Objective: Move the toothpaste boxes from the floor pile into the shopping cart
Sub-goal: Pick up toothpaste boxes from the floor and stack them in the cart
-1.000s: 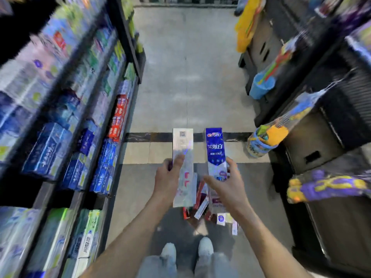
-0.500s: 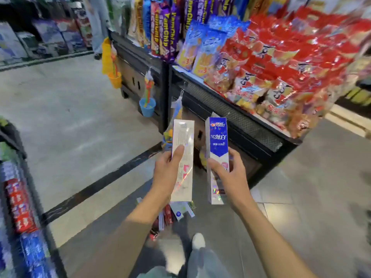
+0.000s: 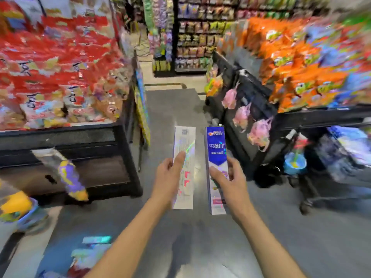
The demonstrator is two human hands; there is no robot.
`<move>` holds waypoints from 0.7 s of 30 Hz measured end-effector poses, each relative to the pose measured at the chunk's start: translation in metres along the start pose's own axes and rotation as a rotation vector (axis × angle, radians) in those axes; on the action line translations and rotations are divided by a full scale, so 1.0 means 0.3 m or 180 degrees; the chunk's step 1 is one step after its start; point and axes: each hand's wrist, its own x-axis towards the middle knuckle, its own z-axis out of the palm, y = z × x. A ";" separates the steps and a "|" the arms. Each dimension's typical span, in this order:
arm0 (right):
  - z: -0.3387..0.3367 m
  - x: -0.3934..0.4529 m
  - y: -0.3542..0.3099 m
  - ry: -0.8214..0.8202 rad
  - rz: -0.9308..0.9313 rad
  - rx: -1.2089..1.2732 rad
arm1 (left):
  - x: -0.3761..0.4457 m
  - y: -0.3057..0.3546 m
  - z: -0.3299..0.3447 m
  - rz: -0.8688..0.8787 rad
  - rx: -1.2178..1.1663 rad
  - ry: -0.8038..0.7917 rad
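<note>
Underfoot, grey floor (image 3: 174, 109) — snack shelves (image 3: 60, 77) flanking.

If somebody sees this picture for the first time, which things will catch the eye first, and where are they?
At the centre, two toothpaste boxes are held upright side by side: the left hand grips a white box, the right hand grips a blue box. Red snack bags fill the shelf on the left, and orange snack bags fill the shelf on the right, both blurred.
</note>
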 end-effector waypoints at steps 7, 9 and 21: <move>-0.801 0.033 -0.054 0.1179 -0.0220 -0.0111 | -0.026 -0.184 0.833 -0.0325 0.0177 -0.1050; -1.006 0.028 -0.076 0.1516 -0.0249 -0.0176 | -0.064 -0.227 1.061 -0.0408 0.0275 -0.1367; -1.968 0.152 -0.127 0.2852 -0.0121 -0.0086 | -0.093 -0.446 2.162 -0.0088 0.0616 -0.2375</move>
